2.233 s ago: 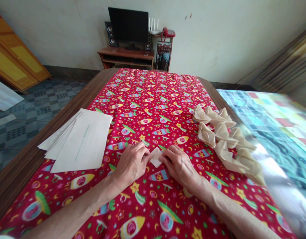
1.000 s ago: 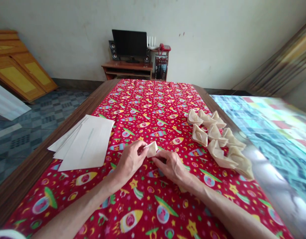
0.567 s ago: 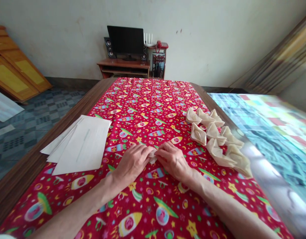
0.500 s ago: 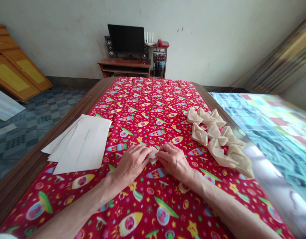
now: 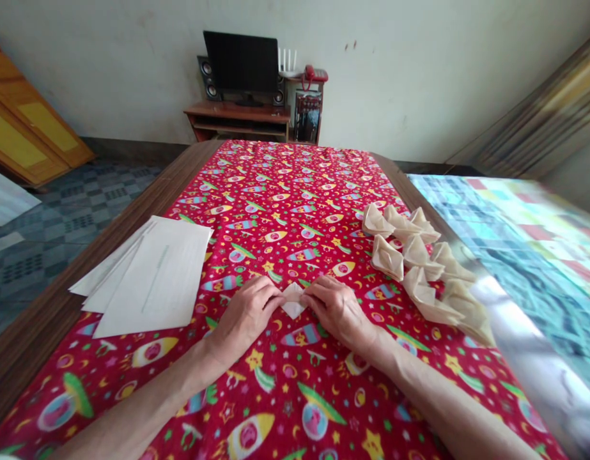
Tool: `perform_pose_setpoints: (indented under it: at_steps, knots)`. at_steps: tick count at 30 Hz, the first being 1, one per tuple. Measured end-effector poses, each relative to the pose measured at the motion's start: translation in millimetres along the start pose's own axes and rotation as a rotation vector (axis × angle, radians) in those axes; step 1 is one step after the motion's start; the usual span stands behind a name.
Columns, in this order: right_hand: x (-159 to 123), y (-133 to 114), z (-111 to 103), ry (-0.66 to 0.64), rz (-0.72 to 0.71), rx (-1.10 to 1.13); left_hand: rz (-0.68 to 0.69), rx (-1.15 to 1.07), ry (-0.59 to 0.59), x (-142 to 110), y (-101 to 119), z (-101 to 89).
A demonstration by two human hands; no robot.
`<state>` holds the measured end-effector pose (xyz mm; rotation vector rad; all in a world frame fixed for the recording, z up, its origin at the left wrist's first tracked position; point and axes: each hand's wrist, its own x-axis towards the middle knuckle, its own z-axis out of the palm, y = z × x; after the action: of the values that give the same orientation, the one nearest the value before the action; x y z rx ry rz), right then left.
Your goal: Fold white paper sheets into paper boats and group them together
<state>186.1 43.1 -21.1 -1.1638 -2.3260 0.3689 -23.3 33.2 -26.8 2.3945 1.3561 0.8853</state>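
A small folded paper (image 5: 293, 305), pale and diamond-shaped, lies at the middle of the red patterned cloth (image 5: 275, 358). My left hand (image 5: 251, 312) pinches its left corner between thumb and fingers. At the opposite corner, my right hand (image 5: 337, 311) pinches it the same way. Off to the left is a fanned stack of off-white paper sheets (image 5: 155, 281), the top one with faint print. Several folded paper boats (image 5: 419, 252), cream-coloured, sit grouped to the right of my right hand.
The cloth covers a long brown wooden table (image 5: 146, 191). Along its right side is a surface with a checked blue cover (image 5: 496, 249). Beyond the far end stand a monitor (image 5: 241, 67) on a desk (image 5: 237, 115) and a red telephone (image 5: 315, 74). A wooden cabinet (image 5: 31, 128) is at far left.
My hands have drawn slightly apart, and more of the folded paper shows between them as a flat diamond. The view has shifted slightly; the stack and the boats lie as before.
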Motion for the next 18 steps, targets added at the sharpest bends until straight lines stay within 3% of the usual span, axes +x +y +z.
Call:
perform_pose_setpoints:
  at_steps: [9, 18]
  knots:
    - [3, -5, -3, -0.029, -0.002, -0.184, -0.087, 0.088, -0.071, 1, -4, -1.8]
    - [8, -11, 2, 0.000, -0.012, -0.182, -0.150, 0.265, -0.099, 7, 4, -2.9]
